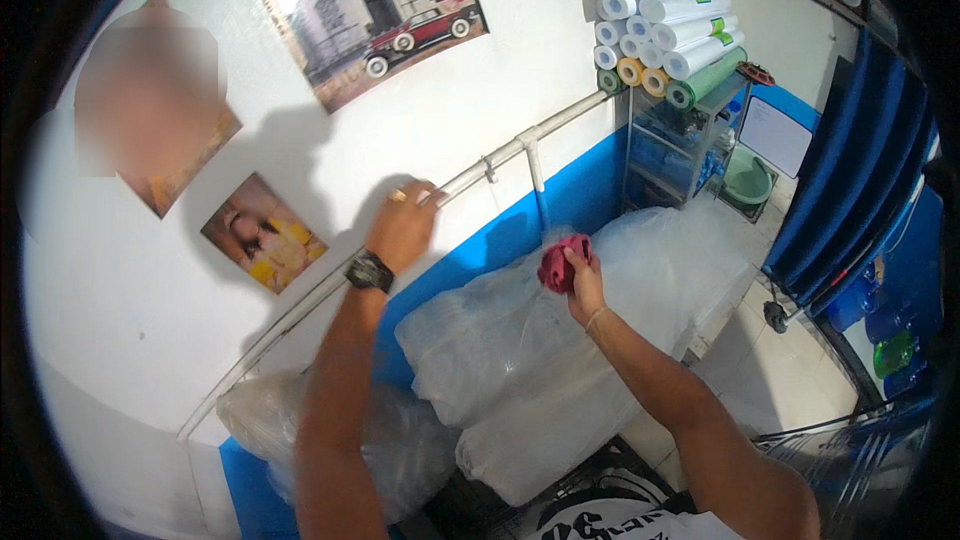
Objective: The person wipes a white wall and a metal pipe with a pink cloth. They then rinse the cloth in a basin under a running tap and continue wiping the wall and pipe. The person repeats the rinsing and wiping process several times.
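A crumpled red cloth (562,262), soft and bunched, is sitting in the right hand (583,283), whose fingers are closing around it just above a heap of large clear plastic bags (560,360), glossy and wrinkled. The left hand (403,228), wearing a dark wristwatch (369,271), is curling its fingers over a thin white pipe (500,155) running along the white and blue wall (520,60). Rolled sheets (665,25) are lying stacked on a metal shelf (690,115).

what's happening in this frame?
A person stands at a white and blue wall. The left hand grips the white pipe running along the wall. The right hand holds a bunched red cloth just below a pipe joint, above clear plastic sacks piled against the wall.
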`<state>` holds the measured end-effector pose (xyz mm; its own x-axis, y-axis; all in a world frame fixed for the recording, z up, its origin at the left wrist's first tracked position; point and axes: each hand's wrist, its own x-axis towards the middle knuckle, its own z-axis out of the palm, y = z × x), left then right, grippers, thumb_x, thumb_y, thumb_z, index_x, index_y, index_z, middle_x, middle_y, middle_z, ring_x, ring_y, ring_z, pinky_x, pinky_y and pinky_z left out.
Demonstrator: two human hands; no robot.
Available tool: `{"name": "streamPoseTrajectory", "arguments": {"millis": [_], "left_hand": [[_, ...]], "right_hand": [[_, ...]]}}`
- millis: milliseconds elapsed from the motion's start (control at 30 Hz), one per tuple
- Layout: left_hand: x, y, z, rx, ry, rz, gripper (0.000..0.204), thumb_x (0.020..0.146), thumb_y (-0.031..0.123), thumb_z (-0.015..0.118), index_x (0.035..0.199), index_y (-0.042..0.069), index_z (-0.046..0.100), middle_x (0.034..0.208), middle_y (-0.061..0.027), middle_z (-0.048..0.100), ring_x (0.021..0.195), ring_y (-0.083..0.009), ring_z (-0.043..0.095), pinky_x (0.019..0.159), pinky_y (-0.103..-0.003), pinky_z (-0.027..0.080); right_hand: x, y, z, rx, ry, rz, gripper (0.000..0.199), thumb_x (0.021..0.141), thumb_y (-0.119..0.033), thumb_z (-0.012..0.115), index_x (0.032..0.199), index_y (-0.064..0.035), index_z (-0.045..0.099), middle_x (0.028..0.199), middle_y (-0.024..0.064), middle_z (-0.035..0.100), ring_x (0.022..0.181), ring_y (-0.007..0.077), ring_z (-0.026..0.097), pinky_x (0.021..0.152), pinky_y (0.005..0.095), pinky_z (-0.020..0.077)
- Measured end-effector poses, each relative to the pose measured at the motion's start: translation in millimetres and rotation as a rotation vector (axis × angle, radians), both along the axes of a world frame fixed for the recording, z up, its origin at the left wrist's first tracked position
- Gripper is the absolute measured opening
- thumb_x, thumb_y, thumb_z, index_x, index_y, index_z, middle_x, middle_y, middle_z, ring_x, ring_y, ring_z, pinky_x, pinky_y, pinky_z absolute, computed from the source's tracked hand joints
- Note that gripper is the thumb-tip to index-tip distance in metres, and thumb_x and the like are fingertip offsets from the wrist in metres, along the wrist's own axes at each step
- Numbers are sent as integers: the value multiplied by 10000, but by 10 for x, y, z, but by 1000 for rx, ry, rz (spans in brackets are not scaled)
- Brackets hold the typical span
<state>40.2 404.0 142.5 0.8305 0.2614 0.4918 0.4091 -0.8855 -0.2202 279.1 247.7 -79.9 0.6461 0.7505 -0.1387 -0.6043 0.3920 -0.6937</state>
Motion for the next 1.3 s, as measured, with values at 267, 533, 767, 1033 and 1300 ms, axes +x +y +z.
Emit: {"name": "streamPoseTrajectory", "arguments": {"millis": [267,533,767,1033,1300], "left_hand": [[-66,723,557,399,324,71,382,932,291,656,1279,132,634,1248,-61,612,1251,-240,554,1034,-421,441],[-120,833,418,531,276,86,383,935,355,663,1264,160,662,1265,-35,613,1276,-215,547,1015,-406,460],[-111,830,424,514,279,98,389,913,342,687,1266,180,663,1253,-31,609,1258,-218,552,1015,-413,465],[-118,849,361,469,269,105,422,887,346,725,1279,205,657,1232,-34,604,1251,-234,551,989,-438,477],[-126,860,371,524,266,96,432,895,349,718,1295,207,639,1232,-33,596,1258,-234,544,987,-434,472]], "right_hand": [[819,1869,513,-146,-1121,-540,651,884,-204,808,1371,43,455,1328,243,453,1227,391,495,1088,440,419],[817,2025,-680,-120,-1052,-449,578,947,-250,744,1333,67,454,1260,253,440,1169,414,491,1043,467,425],[979,2010,-147,-110,-1363,-544,505,996,-248,677,1303,70,434,1222,291,434,1166,443,466,1013,512,407],[917,2006,-650,-108,-1369,-503,458,876,-22,679,1275,60,472,1267,314,416,1179,467,452,1060,502,393],[1025,2139,-197,-23,-1396,-531,480,893,-24,673,1312,60,453,1285,318,431,1229,483,437,1067,493,399]]}}
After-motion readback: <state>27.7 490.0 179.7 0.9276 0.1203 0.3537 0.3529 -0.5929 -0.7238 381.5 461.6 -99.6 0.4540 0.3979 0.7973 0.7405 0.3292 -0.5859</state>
